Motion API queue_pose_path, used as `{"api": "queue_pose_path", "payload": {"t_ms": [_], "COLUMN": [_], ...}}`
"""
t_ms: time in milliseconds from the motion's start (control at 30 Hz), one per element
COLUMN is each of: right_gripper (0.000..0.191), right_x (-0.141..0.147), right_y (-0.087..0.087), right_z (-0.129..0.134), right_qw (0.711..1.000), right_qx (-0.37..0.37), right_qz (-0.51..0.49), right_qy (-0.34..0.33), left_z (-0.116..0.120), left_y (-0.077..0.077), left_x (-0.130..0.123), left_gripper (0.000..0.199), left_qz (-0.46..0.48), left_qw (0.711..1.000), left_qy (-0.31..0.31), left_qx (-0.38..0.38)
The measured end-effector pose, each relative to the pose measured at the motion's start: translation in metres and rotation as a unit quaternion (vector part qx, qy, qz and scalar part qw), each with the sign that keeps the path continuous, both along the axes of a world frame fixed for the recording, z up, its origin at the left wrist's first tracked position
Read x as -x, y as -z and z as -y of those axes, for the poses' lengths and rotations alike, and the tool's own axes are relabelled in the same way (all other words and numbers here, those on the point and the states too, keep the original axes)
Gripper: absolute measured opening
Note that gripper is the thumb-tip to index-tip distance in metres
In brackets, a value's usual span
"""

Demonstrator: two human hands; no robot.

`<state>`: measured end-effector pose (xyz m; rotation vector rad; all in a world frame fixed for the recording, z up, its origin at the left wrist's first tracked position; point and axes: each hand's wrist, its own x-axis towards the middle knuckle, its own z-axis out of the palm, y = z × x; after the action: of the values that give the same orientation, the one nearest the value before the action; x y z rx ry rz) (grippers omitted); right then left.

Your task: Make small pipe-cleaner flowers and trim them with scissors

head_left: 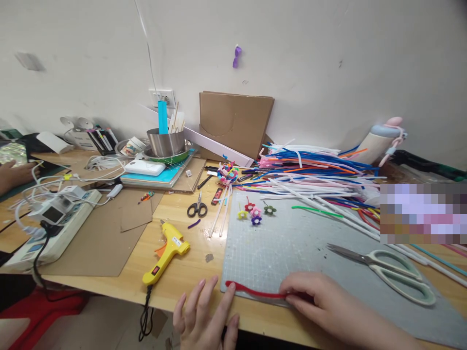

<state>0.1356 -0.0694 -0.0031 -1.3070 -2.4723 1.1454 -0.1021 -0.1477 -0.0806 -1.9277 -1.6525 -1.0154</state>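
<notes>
A red pipe cleaner (257,292) lies along the front edge of the grey cutting mat (292,243), its left end folded back. My right hand (319,301) pinches its right end between thumb and fingers. With fingers spread, my left hand (207,316) rests its index fingertip against the folded end, without gripping it. Several small pipe-cleaner flowers (256,212) in red, pink, yellow, purple and green sit near the mat's back left corner. To the right lie large pale green scissors (392,276), blades slightly parted. Beyond my left hand is a yellow glue gun (168,253).
Bundled pipe cleaners (310,170) cover the back right. Small black scissors (197,208) lie left of the mat. A power strip (58,228) with cables, cardboard (98,243) and a metal bowl (166,143) stand left. Another person's hand (16,172) shows at far left.
</notes>
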Motion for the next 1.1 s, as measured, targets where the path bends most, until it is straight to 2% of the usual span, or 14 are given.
{"api": "queue_pose_path", "payload": {"t_ms": [433, 700, 900, 1033, 1100], "right_gripper": [0.023, 0.025, 0.025, 0.021, 0.019], "right_x": [0.0, -0.002, 0.002, -0.002, -0.015], "right_y": [0.001, 0.004, 0.002, -0.007, -0.017], "right_z": [0.002, 0.003, 0.007, 0.003, 0.0], "right_qw": [1.0, 0.999, 0.999, 0.995, 0.988], "right_qx": [-0.023, -0.033, -0.047, -0.076, -0.136], "right_qz": [0.006, 0.004, 0.01, 0.053, 0.068], "right_qy": [0.008, 0.008, -0.002, -0.021, -0.013], "left_z": [0.0, 0.003, 0.004, 0.004, 0.003], "left_y": [0.0, 0.001, -0.006, -0.004, -0.001], "left_x": [-0.002, -0.001, 0.008, 0.003, -0.002], "left_gripper": [0.034, 0.035, 0.043, 0.042, 0.038], "left_qz": [0.039, -0.001, -0.086, -0.022, 0.026], "left_qw": [0.999, 1.0, 0.996, 0.999, 0.999], "left_qy": [0.013, 0.0, 0.02, 0.018, 0.013], "left_qx": [-0.016, 0.004, 0.027, 0.022, 0.013]}}
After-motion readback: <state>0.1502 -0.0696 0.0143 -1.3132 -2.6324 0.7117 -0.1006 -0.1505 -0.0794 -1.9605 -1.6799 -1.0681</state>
